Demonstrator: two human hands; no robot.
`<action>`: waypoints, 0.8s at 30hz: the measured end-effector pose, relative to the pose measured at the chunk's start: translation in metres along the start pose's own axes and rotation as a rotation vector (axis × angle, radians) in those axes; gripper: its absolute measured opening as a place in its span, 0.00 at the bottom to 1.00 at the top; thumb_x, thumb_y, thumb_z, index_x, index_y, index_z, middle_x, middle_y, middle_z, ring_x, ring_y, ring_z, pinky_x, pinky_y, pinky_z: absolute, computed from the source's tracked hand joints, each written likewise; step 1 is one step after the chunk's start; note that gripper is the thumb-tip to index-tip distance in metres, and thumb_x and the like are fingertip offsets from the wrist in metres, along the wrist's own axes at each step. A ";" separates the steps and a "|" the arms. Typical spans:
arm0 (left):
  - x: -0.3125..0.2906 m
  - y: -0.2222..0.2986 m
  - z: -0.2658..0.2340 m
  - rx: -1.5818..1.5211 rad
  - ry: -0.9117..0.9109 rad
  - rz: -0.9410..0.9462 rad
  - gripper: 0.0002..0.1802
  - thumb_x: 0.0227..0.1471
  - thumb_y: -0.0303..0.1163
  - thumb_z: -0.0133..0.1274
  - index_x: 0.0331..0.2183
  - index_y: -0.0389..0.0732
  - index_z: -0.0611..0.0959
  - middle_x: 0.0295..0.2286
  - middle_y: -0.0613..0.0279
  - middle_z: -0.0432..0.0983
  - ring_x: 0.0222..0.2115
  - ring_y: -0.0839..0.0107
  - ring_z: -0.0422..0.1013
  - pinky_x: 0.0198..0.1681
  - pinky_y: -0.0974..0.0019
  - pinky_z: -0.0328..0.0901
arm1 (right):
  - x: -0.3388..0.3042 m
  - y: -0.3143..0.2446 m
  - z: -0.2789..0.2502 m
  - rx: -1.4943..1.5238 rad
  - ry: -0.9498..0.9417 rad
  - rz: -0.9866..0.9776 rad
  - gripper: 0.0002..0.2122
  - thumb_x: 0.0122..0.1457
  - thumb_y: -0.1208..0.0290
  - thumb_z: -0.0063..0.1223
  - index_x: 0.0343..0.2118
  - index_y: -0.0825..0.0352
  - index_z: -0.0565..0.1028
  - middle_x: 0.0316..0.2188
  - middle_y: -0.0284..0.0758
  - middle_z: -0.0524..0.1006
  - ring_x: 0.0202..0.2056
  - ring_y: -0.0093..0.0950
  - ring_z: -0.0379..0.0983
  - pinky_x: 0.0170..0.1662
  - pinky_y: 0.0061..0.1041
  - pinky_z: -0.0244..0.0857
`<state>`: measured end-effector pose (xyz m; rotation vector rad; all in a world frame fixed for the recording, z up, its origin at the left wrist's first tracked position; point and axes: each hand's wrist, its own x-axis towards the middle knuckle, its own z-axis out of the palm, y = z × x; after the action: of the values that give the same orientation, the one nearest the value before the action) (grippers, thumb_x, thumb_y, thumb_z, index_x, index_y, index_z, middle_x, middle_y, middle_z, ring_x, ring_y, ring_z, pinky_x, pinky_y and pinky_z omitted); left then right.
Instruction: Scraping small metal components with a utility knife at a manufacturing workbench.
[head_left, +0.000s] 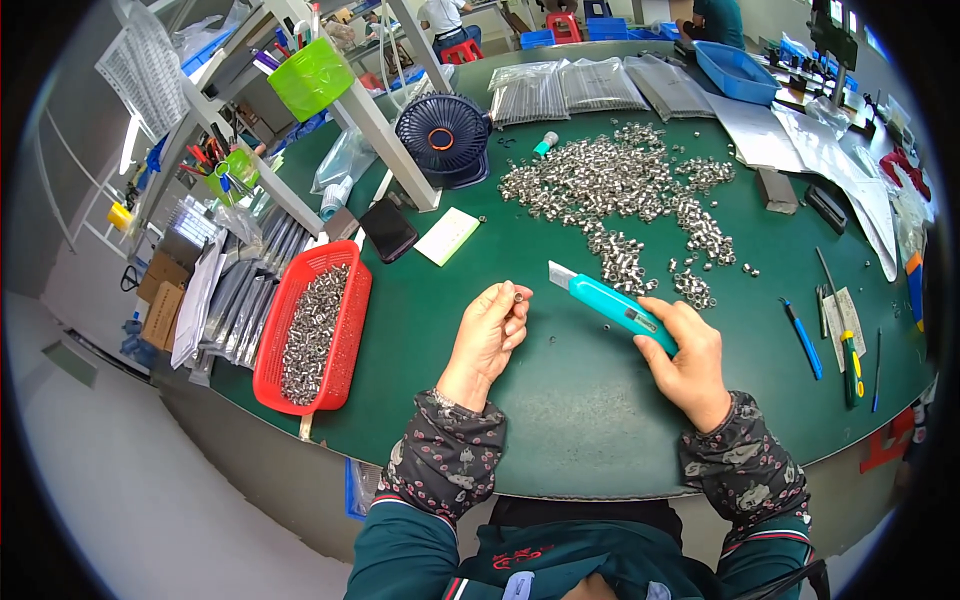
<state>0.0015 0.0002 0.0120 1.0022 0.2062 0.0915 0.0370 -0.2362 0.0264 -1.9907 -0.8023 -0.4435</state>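
In my left hand (484, 338), a small metal ring (518, 297) is pinched between thumb and fingertips. My right hand (692, 362) is wrapped round a teal utility knife (612, 302). Its blade is out and points left toward the ring, a short gap apart. Beyond both hands, a large pile of small shiny metal rings (600, 180) spreads over the green table (590, 420). At the left stands a red plastic basket (355, 345) holding many similar metal pieces (315, 335).
A dark fan (441, 138), a black phone (388, 230) and a notepad (447, 237) lie far left. A blue pen-like tool (802, 340) and a yellow-green screwdriver (852, 370) are at right. Plastic-wrapped bundles (600, 85) and a blue tray (735, 72) line the back.
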 end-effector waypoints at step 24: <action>0.001 -0.001 0.002 0.078 -0.008 0.086 0.08 0.52 0.32 0.44 0.30 0.37 0.72 0.23 0.67 0.64 0.17 0.85 0.56 0.15 0.83 0.52 | 0.000 0.000 0.001 0.016 0.010 0.055 0.17 0.40 0.80 0.50 0.38 0.65 0.69 0.21 0.37 0.65 0.21 0.35 0.65 0.24 0.29 0.58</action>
<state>0.0032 -0.0017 0.0122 1.0887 0.1606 0.1587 0.0367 -0.2349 0.0258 -1.9893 -0.7404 -0.4132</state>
